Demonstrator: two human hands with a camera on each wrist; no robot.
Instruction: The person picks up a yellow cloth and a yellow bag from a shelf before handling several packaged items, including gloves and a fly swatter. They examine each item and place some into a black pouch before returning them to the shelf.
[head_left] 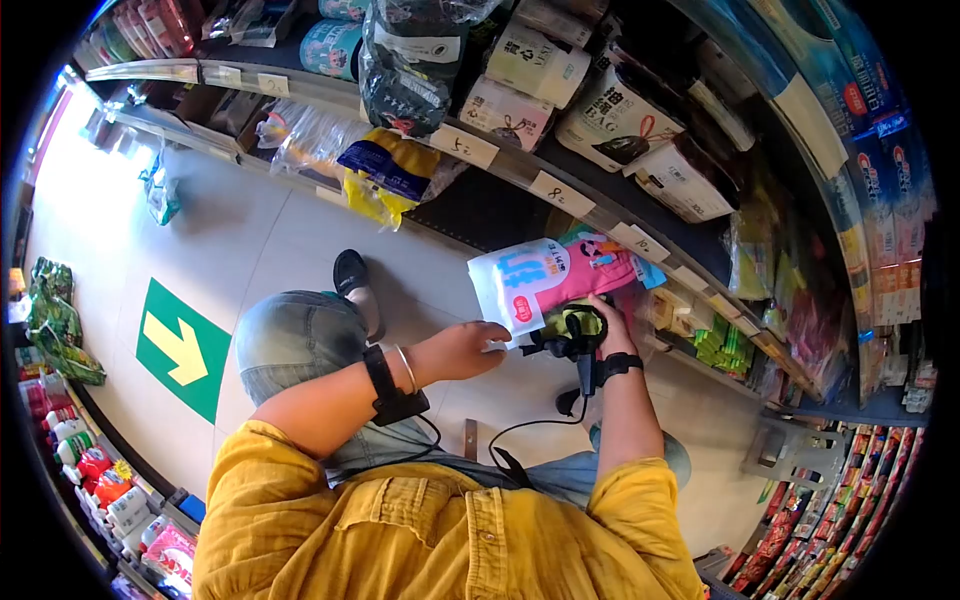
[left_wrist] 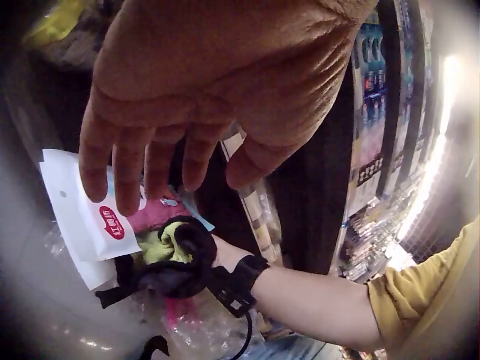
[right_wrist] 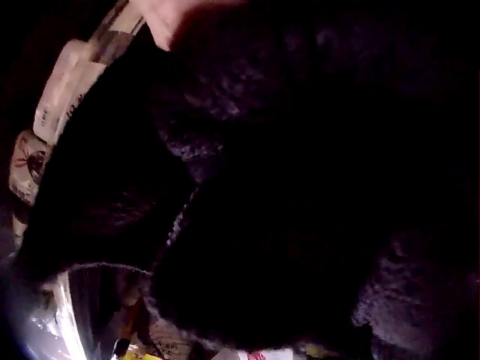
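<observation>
My right hand (head_left: 610, 325) holds a soft pink and white plastic packet (head_left: 530, 285) together with a fuzzy black and lime-green fabric bundle (head_left: 566, 322). Its fingers are mostly hidden behind these things. In the right wrist view, dark plush fabric (right_wrist: 202, 90) fills most of the picture, with a bit of skin at the top left. My left hand (head_left: 455, 352) is at the packet's white lower corner, palm toward it. The left wrist view shows that hand (left_wrist: 217, 90) with loosely bent, spread fingers overlapping the packet (left_wrist: 101, 217), nothing gripped in them.
Ahead, a shelf with price tags (head_left: 562, 193) carries bagged goods (head_left: 620, 115). A yellow and blue package (head_left: 390, 170) hangs over the lower shelf's edge. Toothpaste boxes (head_left: 900, 190) stand at right, bottles (head_left: 75, 445) at left. A green arrow sign (head_left: 180, 350) marks the tiled floor.
</observation>
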